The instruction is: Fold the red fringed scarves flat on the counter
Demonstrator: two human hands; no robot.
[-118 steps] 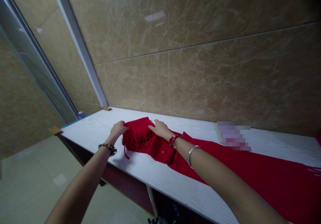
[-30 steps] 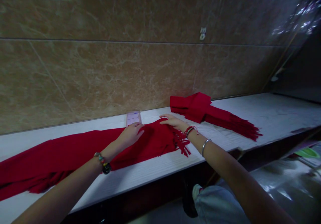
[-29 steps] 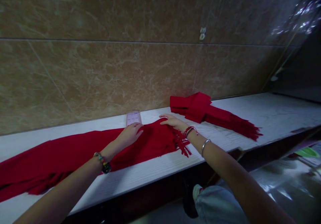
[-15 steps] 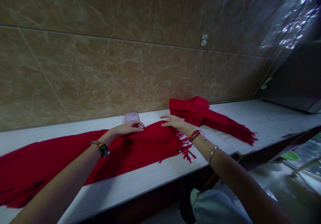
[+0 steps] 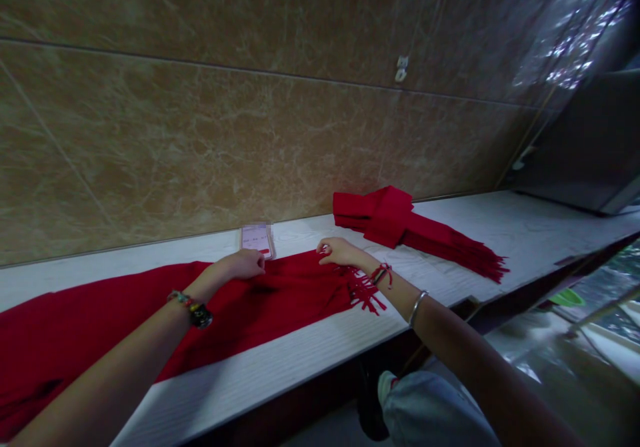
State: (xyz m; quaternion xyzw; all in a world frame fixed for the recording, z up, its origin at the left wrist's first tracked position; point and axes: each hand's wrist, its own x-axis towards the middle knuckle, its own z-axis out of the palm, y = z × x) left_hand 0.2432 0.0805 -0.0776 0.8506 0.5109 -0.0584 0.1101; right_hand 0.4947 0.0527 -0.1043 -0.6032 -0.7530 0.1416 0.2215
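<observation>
A long red scarf (image 5: 295,300) with fringe lies along the white counter, its near part wrinkled between my hands. My left hand (image 5: 247,264) is closed at the scarf's far edge, its curled fingers gripping the cloth. Near the fringed right end, my right hand (image 5: 337,251) has its fingers bent and pinching the same edge. Just beyond my left hand a phone (image 5: 256,239) lies with its screen lit. A second red scarf (image 5: 390,217), folded and looped over itself, rests behind and to the right of my right hand, its fringe pointing right.
The white counter (image 5: 280,360) runs along a brown marbled tile wall (image 5: 200,140). A large dark box-like object (image 5: 590,140) stands at its right end. Below the front edge, my leg (image 5: 430,407) shows, and a green basin (image 5: 567,297) is at the far right.
My fingers have gone from spread to curled on the scarf's edge. The left hand moved slightly left, and the scarf's far edge, bulging before, is now pulled straighter with creases.
</observation>
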